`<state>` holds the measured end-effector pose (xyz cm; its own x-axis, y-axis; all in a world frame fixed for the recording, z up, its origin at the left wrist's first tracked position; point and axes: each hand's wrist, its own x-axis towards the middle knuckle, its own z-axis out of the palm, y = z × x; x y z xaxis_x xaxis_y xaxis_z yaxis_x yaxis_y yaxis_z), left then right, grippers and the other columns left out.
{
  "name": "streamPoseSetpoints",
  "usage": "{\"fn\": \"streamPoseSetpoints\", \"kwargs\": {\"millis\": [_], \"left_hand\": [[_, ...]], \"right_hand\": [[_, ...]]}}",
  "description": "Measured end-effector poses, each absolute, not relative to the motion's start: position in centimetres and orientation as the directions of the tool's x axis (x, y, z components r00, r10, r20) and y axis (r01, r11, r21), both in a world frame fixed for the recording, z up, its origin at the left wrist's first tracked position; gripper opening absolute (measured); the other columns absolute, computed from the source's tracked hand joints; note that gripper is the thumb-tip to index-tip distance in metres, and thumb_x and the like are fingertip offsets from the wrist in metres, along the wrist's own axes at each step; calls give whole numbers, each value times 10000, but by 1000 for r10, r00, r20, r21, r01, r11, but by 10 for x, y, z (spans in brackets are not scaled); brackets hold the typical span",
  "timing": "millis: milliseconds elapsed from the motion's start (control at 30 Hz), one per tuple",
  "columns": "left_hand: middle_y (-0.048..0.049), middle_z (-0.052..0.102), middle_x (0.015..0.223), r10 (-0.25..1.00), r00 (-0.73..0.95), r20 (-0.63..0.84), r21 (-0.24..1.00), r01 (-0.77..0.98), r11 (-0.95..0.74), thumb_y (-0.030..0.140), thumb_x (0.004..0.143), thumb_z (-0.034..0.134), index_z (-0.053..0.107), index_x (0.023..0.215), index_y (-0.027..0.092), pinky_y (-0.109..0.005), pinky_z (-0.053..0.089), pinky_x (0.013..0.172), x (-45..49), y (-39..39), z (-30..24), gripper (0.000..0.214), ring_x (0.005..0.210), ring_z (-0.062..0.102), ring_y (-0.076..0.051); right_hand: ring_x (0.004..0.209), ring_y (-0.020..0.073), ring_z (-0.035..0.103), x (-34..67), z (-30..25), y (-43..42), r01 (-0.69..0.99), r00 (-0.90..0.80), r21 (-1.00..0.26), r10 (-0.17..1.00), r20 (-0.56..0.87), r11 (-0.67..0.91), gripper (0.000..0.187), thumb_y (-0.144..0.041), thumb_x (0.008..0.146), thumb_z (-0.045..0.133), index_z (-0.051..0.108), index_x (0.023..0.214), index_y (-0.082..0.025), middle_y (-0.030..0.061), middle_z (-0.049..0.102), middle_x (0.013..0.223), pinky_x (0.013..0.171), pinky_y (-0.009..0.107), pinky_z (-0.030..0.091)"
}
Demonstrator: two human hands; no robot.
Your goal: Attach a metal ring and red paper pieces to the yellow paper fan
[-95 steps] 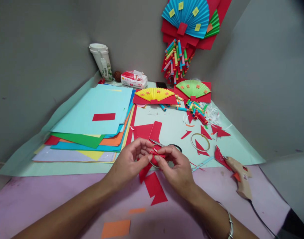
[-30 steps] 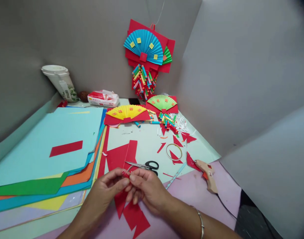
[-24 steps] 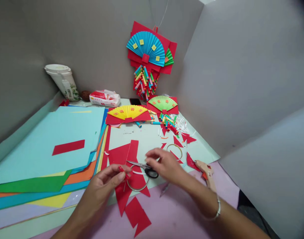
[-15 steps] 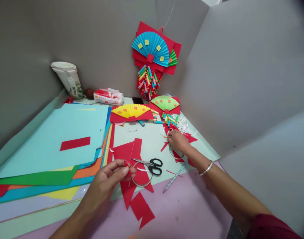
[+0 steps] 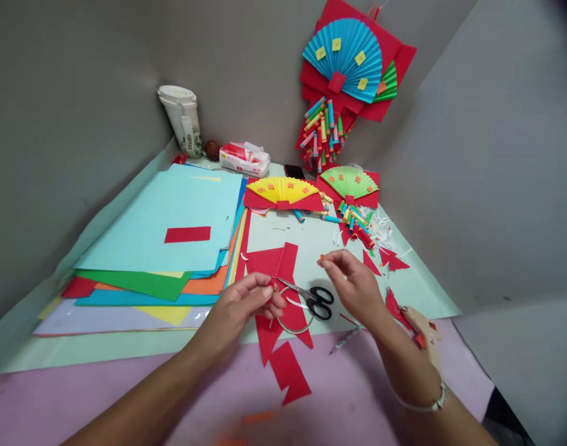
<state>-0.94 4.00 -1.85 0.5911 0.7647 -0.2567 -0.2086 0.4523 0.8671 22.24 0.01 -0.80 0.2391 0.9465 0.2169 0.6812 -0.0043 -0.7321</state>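
My left hand [image 5: 246, 303] is closed in a pinch round a small red paper piece [image 5: 273, 282], mostly hidden by the fingers. Between the thumb and forefinger of my right hand [image 5: 353, 288] is a small orange paper strip [image 5: 322, 258], held above the table. Black-handled scissors [image 5: 321, 296] lie between the hands, their blades pointing at my left fingertips. Under them are red paper cutouts [image 5: 260, 261] and a ring-shaped item [image 5: 296, 332]. A notched red paper piece [image 5: 290, 371] rests nearer to me.
Stacked coloured sheets [image 5: 163, 204] fill the left side. Yellow [image 5: 283, 191] and green [image 5: 350, 181] paper fans lie behind, with small paper rolls [image 5: 353, 217]. A pencil [image 5: 346, 339] and glue gun [image 5: 423, 328] are at right. A cup [image 5: 179, 118] stands at the back.
My right hand has come back from the scraps near the paper rolls toward my left hand, carrying the orange strip. The left hand keeps its pinch. The view has shifted left.
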Motion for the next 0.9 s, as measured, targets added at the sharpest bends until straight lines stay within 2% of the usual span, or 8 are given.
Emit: {"fn": "streamPoseSetpoints", "kwargs": {"millis": [67,133,200,300,433,667,767,900], "left_hand": [[4,658,721,749,608,-264,861,-201,468,259,876,594,594,866,187,-257,438,645,-6,39,-21,73,645,601,-134],[17,605,680,739,615,-276,839,-222,498,247,892,564,595,869,181,-246,421,623,-3,37,-23,76,611,561,-117],[23,553,661,729,618,-294,798,-261,543,231,905,535,594,874,173,-243,414,614,-2,36,-24,88,599,521,-108],[28,477,645,697,638,-327,733,-294,613,219,917,502,588,859,153,-232,387,578,0,35,-24,124,578,454,-95],[38,427,630,687,628,-365,726,-270,633,279,936,495,589,873,137,-216,351,543,2,34,-24,181,554,392,-82],[61,411,598,692,636,-341,774,-227,591,296,932,527,555,853,166,-197,311,508,4,31,-29,155,520,377,-68],[63,445,590,693,641,-329,801,-199,564,318,932,524,547,880,193,-212,326,515,4,30,-31,138,507,404,-78],[38,538,664,703,644,-302,831,-184,525,312,932,516,541,843,195,-244,384,612,4,30,-35,148,592,486,-101]], "right_hand": [[798,164,629,198,-9,-15,513,244,-858,955,170,22,133,-332,906,545,602,903,-212,26,681,868,733,263,472],[713,147,591,182,-12,-24,366,240,-931,966,96,1,115,-318,894,564,608,887,-212,9,653,797,659,248,459],[694,138,560,173,-17,-28,259,214,-966,975,62,5,82,-281,879,572,602,864,-206,6,629,793,647,248,446],[700,130,524,170,-23,-30,163,153,-985,984,91,65,46,-206,843,563,565,797,-198,13,603,842,646,251,424],[662,126,484,168,-28,-32,114,127,-991,988,85,70,89,-182,839,525,525,751,-198,-1,569,766,625,256,397],[575,103,443,162,-30,-33,187,178,-982,984,9,-25,92,-228,857,570,584,773,-191,-38,543,634,571,232,380],[567,95,456,160,-29,-33,152,175,-988,985,-10,-37,81,-240,855,586,606,796,-189,-36,569,643,559,221,385],[563,92,486,159,-28,-33,104,163,-994,986,-22,-39,91,-253,863,594,614,795,-194,-32,599,645,555,212,399]]}}
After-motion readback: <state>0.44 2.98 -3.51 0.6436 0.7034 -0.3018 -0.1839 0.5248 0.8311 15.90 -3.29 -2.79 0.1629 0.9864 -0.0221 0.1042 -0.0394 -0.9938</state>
